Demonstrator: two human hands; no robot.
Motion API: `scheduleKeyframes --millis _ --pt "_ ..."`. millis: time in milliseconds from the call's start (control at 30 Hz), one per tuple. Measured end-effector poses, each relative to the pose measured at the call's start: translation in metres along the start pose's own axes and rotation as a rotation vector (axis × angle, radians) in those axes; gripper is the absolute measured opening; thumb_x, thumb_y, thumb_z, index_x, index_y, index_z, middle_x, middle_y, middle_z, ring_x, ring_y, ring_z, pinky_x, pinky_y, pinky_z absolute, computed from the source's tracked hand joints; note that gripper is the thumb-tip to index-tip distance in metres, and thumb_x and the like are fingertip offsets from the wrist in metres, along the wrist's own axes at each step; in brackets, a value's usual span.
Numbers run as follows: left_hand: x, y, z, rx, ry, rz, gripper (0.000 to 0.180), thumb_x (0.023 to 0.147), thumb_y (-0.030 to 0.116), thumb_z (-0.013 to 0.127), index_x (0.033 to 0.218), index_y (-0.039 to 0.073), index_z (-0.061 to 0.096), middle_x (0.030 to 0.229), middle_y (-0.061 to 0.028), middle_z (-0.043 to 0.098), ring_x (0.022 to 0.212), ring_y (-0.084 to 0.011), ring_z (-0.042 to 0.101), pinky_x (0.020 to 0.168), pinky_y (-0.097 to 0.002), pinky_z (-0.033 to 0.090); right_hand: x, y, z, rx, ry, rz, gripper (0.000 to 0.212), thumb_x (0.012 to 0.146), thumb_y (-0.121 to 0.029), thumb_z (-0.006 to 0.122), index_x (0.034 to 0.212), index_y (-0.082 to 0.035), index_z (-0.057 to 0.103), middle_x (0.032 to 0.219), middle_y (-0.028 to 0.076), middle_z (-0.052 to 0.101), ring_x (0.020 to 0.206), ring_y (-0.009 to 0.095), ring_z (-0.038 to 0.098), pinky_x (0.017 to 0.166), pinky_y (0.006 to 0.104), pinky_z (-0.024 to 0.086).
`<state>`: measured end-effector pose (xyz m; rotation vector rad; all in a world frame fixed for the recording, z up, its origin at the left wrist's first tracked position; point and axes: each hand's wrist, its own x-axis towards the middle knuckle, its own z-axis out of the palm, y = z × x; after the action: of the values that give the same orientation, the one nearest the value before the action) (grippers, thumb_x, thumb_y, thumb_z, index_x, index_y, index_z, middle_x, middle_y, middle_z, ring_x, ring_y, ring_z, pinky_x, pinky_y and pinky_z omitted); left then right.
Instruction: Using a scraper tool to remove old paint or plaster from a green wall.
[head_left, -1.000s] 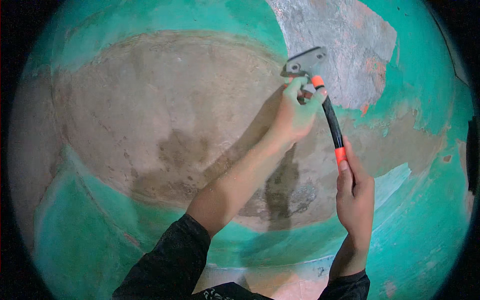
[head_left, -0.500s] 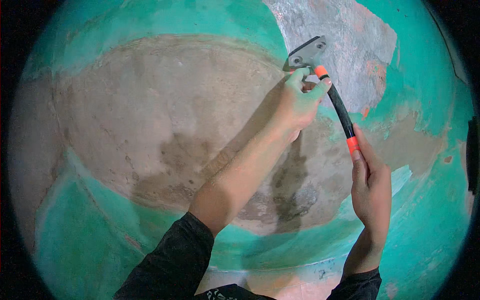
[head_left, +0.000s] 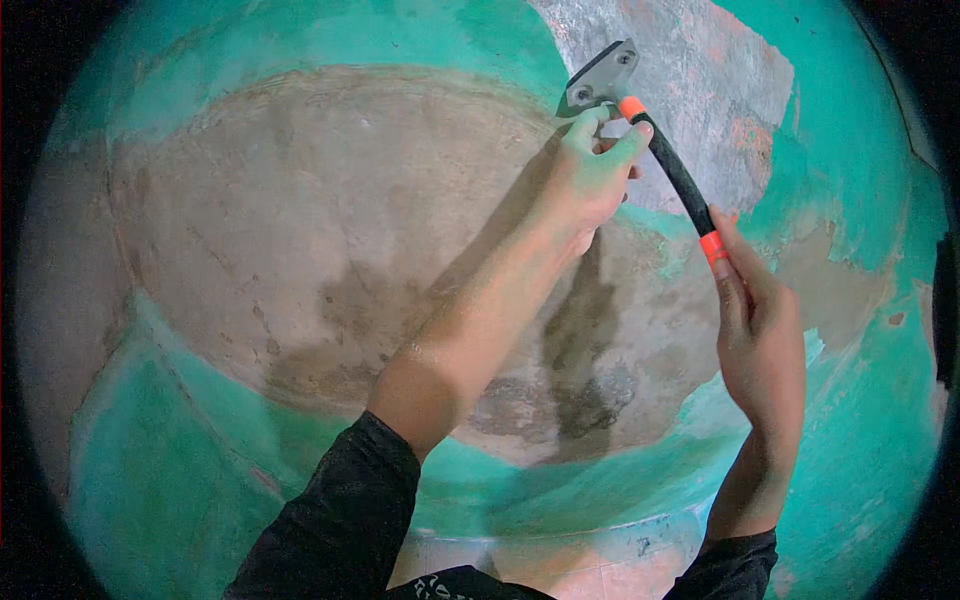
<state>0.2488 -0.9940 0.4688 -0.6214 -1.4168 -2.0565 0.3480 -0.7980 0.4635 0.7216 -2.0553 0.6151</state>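
Observation:
A long-handled paint scraper slants across the upper right, with a black handle, orange bands and a grey bolted head. Its blade lies at the border between green paint and a pale grey patch of the wall. My left hand is closed near the head, fingers and thumb around the upper end of the handle. Lower down, my right hand grips the handle's end by the lower orange band. Part of the left fingers is hidden behind the handle.
A broad bare brownish area of wall spreads on the left and middle, with damp-looking dark stains. Peeling green paint surrounds it. A pale ledge or floor strip shows at the bottom. Shadows of my arms fall on the wall.
The scraper's head and my left hand have shifted up and slightly left. My right hand has moved a little up and to the right, still on the handle.

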Motion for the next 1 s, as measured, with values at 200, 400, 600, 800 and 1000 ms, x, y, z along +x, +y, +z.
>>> scheduleKeyframes --millis 200,400,600,800,1000 --pt "-0.036 -0.02 -0.042 0.592 -0.01 0.386 0.044 0.095 0.035 0.076 0.133 0.015 0.065 0.109 -0.0071 0.066 0.097 -0.0211 0.064 0.079 -0.0315 0.051 0.004 0.003 -0.019 -0.046 -0.147 0.137 0.039 0.109 -0.01 0.052 0.148 -0.007 0.058 0.132 0.026 0.069 0.129 0.017 0.059 0.106 0.034 0.045" --pt "-0.039 -0.024 -0.109 1.542 0.247 0.969 0.042 0.084 0.036 0.083 0.121 0.02 0.074 0.123 -0.0089 0.063 0.114 -0.0317 0.059 0.102 -0.0493 0.043 0.011 -0.014 -0.028 -0.195 -0.168 0.124 0.038 0.109 -0.011 0.05 0.146 -0.008 0.061 0.079 0.026 0.048 0.073 0.011 0.053 0.072 0.0311 0.047" --pt "-0.02 -0.001 -0.165 1.774 0.379 1.14 0.05 0.081 0.042 0.084 0.125 0.022 0.072 0.134 -0.0109 0.058 0.132 -0.0353 0.047 0.109 -0.0566 0.033 0.012 -0.006 -0.02 -0.132 -0.121 -0.008 0.036 0.11 -0.015 0.05 0.143 -0.007 0.063 0.074 0.021 0.04 0.063 0.017 0.044 0.063 0.034 0.043" --pt "-0.011 0.022 -0.186 1.728 0.713 0.969 0.063 0.084 0.054 0.079 0.139 0.027 0.064 0.15 -0.0108 0.048 0.144 -0.0339 0.038 0.115 -0.063 0.027 0.028 -0.005 -0.038 -0.169 -0.075 -0.147 0.035 0.108 -0.014 0.052 0.14 -0.006 0.065 0.081 0.032 0.053 0.065 0.04 0.059 0.069 0.0436 0.05" --pt "-0.012 0.015 -0.195 1.744 0.714 0.962 0.063 0.089 0.05 0.078 0.143 0.025 0.059 0.156 -0.0095 0.045 0.146 -0.0341 0.035 0.117 -0.0608 0.024 0.023 -0.025 -0.047 -0.188 -0.175 -0.058 0.036 0.105 -0.013 0.054 0.139 -0.006 0.065 0.086 0.034 0.06 0.074 0.046 0.063 0.073 0.0464 0.052"
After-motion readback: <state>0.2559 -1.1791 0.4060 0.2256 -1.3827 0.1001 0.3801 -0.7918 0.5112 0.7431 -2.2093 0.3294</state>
